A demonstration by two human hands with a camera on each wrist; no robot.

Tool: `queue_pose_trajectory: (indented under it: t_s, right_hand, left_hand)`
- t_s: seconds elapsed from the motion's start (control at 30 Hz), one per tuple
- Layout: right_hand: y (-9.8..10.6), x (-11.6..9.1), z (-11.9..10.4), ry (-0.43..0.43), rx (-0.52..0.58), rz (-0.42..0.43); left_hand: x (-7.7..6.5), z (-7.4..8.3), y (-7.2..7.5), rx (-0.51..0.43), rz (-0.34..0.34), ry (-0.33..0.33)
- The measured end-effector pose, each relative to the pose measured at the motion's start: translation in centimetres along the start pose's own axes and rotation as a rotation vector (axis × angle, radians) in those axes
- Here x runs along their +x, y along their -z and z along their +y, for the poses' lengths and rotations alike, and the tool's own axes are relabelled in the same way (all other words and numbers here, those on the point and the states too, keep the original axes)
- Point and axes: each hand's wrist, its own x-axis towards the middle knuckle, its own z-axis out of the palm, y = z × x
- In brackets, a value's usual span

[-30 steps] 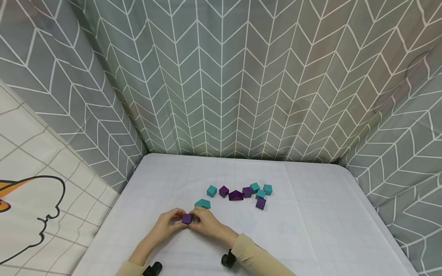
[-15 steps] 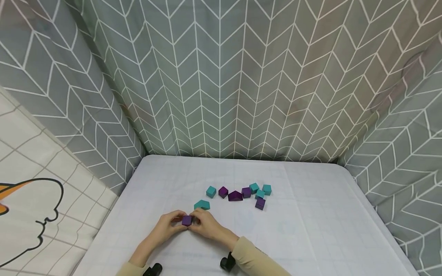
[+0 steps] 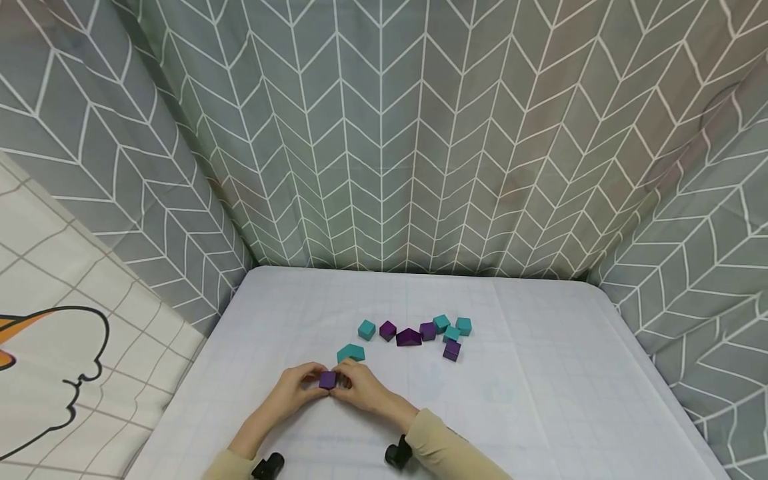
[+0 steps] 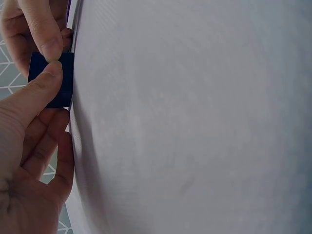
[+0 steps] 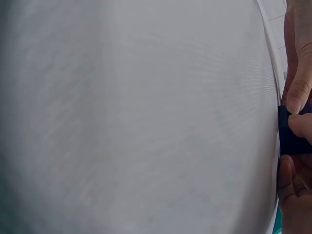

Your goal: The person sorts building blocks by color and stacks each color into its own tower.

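Observation:
Both hands meet around a small purple cube (image 3: 327, 380) at the near left of the white table. My left hand (image 3: 292, 392) pinches it from the left, my right hand (image 3: 366, 392) from the right. In the left wrist view the block (image 4: 38, 68) looks dark blue, with both thumbs meeting on its near face and the other fingers behind. The same dark block (image 5: 288, 141) shows at the right edge of the right wrist view, partly covered by fingers. Just beyond the right hand lies a teal angular block (image 3: 351, 352), its lower edge overlapped by the fingers.
Farther back on the white table (image 3: 528, 373) is a loose row: a teal cube (image 3: 367, 329), a purple cube (image 3: 387, 331), a wide purple angular block (image 3: 409, 338) and several purple and teal cubes to the right. Patterned curtains (image 3: 384, 167) surround the table.
Both hands and the purple cube shift very slightly to the right, with the pinch kept. The head view tilts a little; the other blocks stay put.

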Motion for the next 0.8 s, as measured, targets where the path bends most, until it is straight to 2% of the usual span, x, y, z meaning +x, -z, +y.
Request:
queue_pose_trajectory:
  t_s: [0.27,0.4,0.6,0.8]
  right_hand:
    - [-0.1,0.3,-0.8,-0.04,-0.052,0.033]
    - [1.0,1.1,-1.9,-0.045,-0.05,0.01]
    - [4.8,4.1,-4.2,-0.039,-0.029,0.014]
    - [10.5,7.0,-5.3,0.03,-0.037,0.126]
  left_hand:
    - [0.0,0.1,-0.1,0.004,0.01,0.008]
    - [-0.2,0.0,-0.3,0.003,0.01,-0.002]
    - [-0.2,-0.1,-0.2,0.022,-0.003,0.038]
    - [-0.1,-0.2,0.0,0.043,-0.013,0.096]
